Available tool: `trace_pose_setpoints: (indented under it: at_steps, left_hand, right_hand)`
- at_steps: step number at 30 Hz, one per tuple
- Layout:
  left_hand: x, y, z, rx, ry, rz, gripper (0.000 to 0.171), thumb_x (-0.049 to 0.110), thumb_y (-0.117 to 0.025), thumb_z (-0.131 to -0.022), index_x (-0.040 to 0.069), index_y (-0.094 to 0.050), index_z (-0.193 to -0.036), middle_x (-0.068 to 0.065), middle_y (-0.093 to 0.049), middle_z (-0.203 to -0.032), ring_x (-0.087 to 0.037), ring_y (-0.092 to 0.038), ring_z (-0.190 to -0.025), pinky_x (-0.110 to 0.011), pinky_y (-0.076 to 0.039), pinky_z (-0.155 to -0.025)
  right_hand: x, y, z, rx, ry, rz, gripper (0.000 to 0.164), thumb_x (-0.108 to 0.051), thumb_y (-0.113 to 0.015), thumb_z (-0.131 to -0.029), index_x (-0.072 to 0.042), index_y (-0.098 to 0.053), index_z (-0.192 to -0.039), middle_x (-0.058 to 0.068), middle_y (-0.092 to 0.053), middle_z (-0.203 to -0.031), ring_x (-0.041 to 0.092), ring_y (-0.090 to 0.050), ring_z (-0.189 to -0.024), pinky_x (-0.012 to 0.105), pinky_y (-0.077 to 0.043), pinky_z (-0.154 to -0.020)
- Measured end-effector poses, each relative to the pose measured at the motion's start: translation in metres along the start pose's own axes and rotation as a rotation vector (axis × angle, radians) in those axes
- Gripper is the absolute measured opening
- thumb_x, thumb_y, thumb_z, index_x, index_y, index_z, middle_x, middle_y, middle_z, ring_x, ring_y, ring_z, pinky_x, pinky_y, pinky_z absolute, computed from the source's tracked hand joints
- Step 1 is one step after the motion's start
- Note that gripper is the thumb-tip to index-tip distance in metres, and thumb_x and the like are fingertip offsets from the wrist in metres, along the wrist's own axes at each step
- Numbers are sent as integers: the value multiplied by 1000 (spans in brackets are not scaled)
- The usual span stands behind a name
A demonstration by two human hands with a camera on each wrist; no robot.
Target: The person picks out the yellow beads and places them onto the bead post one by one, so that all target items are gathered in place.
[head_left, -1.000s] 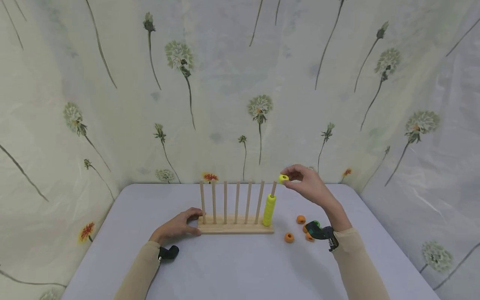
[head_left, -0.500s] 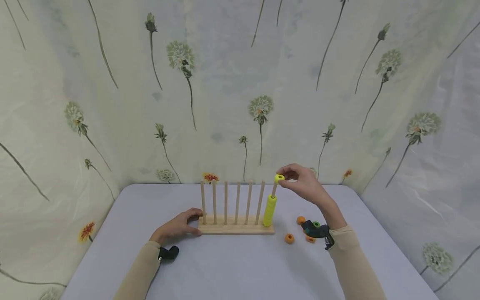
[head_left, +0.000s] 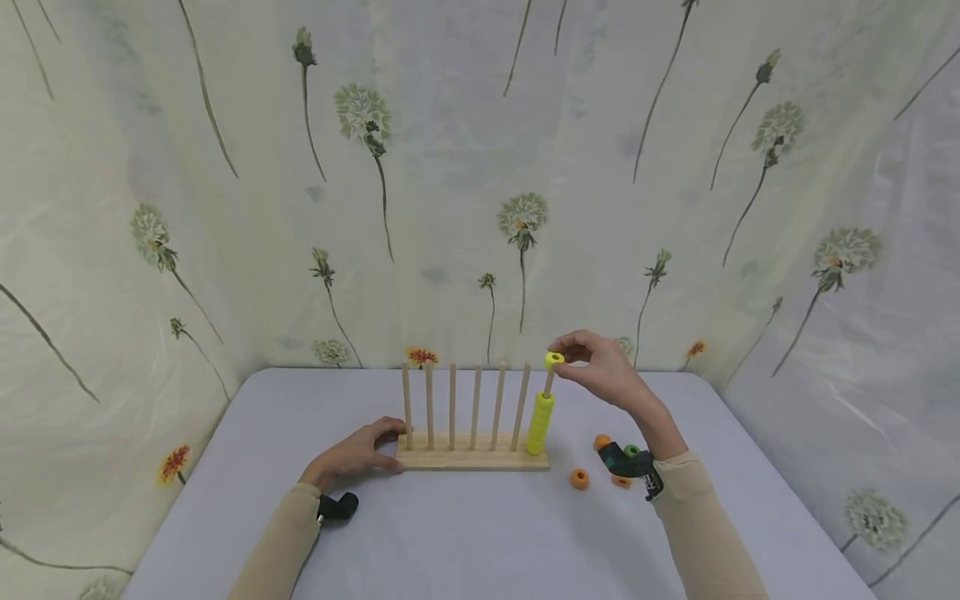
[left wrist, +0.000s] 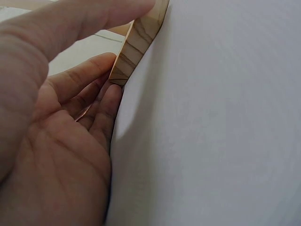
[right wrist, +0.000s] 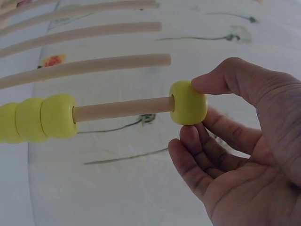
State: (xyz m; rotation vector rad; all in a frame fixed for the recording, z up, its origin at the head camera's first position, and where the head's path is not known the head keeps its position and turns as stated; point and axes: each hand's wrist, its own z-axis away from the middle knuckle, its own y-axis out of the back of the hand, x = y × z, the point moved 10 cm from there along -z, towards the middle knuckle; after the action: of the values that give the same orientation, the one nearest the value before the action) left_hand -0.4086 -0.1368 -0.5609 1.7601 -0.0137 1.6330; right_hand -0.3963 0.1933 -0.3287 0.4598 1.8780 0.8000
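A wooden peg stand has a row of upright pegs on a flat base. Its rightmost peg carries a stack of yellow beads. At the top of that peg, my right hand pinches one more yellow bead between thumb and fingers. The right wrist view has the peg tip in the bead's hole, with a bare length of peg between it and the stack. My left hand holds the left end of the base, thumb along the front edge and fingers behind, close to the tabletop.
On the white table, right of the stand, lie several loose beads: an orange bead in front, others partly hidden by the right wrist camera, and a green bead. A flower-printed curtain hangs behind.
My right hand has moved left with the yellow bead, from beside the rightmost peg to onto its tip. The left hand stays at the base's end.
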Motion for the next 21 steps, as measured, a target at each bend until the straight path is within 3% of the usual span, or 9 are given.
trace_pose_setpoints:
  at_steps: [13, 21]
  left_hand:
    - [-3, 0, -1, 3, 5, 1, 69, 27, -84, -73, 14, -51, -132, -5, -48, -139, -28, -43, -132, -50, -30, -113]
    - [0, 0, 0, 2, -6, -6, 70, 28, -84, -73, 14, -51, -133, -5, -48, -139, -28, -44, -132, -50, -32, -112]
  right_hand:
    - [3, -2, 0, -3, 8, 7, 28, -20, -70, -89, -10, -63, -114, 8, -64, -112, 21, -62, -98, 32, -54, -83]
    - [4, -3, 0, -4, 12, 4, 30, -22, -69, -89, -8, -62, -115, 9, -64, -112, 22, -62, -100, 40, -52, -88]
